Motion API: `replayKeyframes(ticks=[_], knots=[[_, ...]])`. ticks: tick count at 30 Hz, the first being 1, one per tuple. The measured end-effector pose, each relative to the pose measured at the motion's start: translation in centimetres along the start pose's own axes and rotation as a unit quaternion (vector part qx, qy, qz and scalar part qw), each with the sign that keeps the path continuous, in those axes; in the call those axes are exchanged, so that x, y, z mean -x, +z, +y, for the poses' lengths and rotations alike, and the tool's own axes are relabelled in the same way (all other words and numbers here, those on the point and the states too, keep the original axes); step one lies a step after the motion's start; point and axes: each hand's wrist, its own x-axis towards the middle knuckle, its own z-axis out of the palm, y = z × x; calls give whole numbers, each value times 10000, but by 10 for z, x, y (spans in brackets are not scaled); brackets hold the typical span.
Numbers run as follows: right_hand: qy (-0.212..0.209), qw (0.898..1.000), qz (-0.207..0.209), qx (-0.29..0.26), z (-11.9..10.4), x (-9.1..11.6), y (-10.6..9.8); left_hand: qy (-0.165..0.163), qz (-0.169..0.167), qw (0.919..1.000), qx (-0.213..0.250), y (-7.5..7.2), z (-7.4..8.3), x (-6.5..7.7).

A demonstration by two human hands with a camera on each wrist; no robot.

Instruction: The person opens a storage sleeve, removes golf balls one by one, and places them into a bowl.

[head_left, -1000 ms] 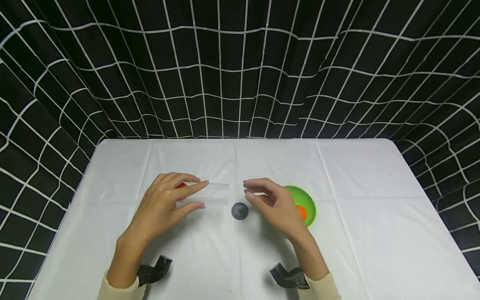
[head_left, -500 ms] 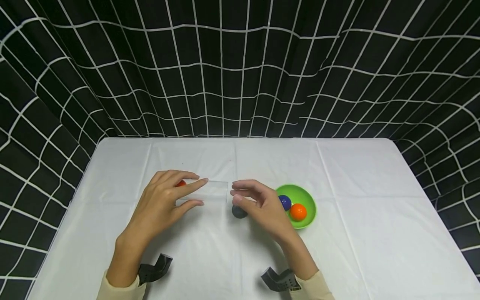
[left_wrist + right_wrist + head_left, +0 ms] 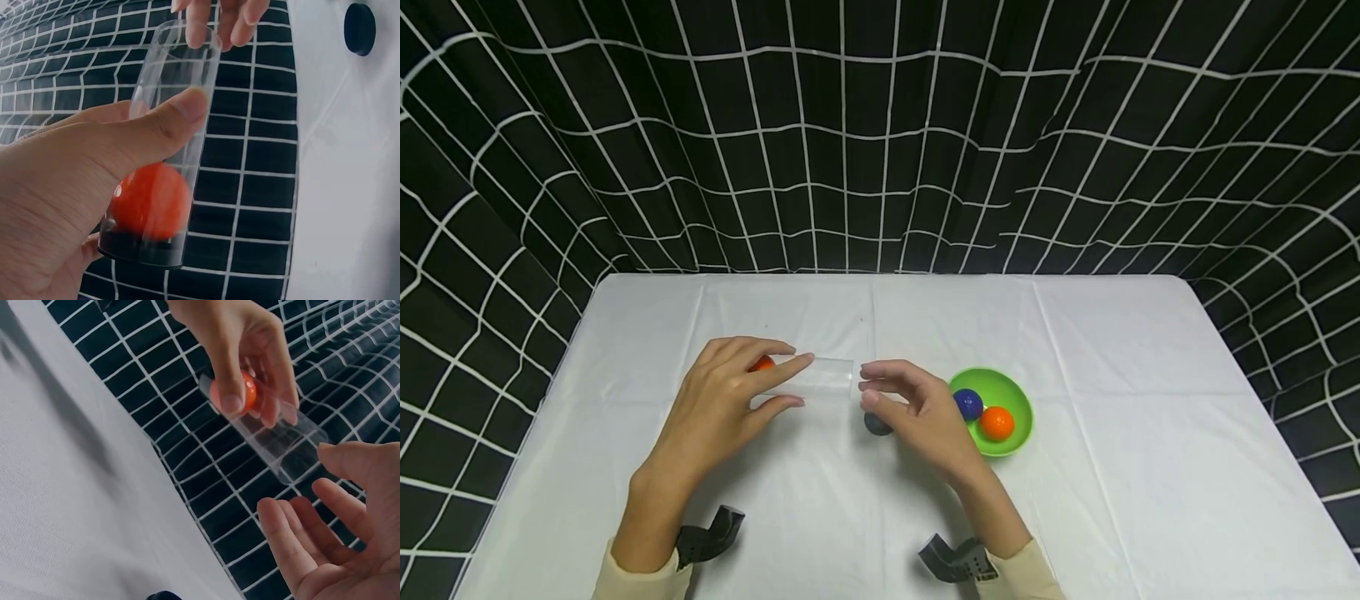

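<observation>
The left hand (image 3: 718, 396) curls round a clear tube (image 3: 830, 377); at its three o'clock, the right hand (image 3: 925, 417) gapes loosely, empty.

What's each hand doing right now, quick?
Left hand: holding the clear tube with a red ball inside.
Right hand: open, near the tube's rim.
</observation>
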Motion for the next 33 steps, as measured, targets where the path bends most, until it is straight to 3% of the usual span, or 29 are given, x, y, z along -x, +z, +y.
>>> replayKeyframes(ticks=[11, 33], knots=[[9, 10000, 38, 46, 0, -1, 1, 119, 53, 9999, 7, 2, -1, 0], [124, 9999, 20, 29, 5, -3, 2, 0, -79, 9999, -70, 1, -1, 1]])
